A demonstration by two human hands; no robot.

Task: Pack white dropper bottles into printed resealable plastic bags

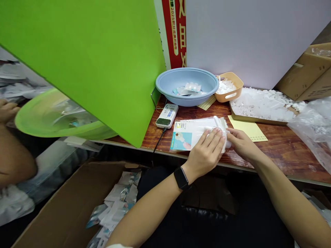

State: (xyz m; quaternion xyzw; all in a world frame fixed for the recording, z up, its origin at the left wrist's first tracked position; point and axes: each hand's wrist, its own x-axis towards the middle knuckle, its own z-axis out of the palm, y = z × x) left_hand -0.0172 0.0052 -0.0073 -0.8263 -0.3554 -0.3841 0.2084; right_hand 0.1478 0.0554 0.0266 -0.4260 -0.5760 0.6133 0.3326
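A clear plastic packet with a white and teal printed card (182, 140) lies at the front edge of the brown wooden table. My left hand (208, 148) rests flat across its right half, fingers stretched out side by side. At the packet's right end my right hand (239, 143) is closed, thumb on top, gripping the packet by that end. Whitish pieces show between the two hands, partly covered by fingers, and I cannot make out their shape. A yellow sticker sheet (249, 129) with small dots lies just beyond my right hand.
Behind stand a blue basin (178, 100) holding packets and an orange basket (229, 98) of white pieces. A white device (167, 116) with a cable sits left. White pieces fill a tray (261, 119) at right. A green panel (103, 62) separates me from another person's arm (15, 155).
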